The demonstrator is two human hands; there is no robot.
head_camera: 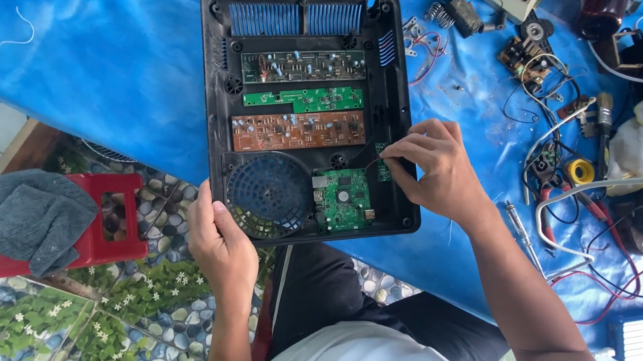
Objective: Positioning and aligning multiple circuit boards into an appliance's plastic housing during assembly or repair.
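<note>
The open black housing [306,110] lay flat on the blue-covered worktop [127,73], its near edge overhanging toward the person. Inside it sat a dark board, a green strip board and a brown board [298,130] in rows, with a round fan grille [269,194] and a green circuit board [343,200] below. The left hand [219,243] gripped the housing's lower left edge, thumb on the rim beside the grille. The right hand [433,169] had fingertips pressed together, pinching a small part just right of the green circuit board. Loose wires [579,209] and parts lay scattered to the right. A red stool [114,218] with a grey cloth [35,218] stood on the floor at left.
</note>
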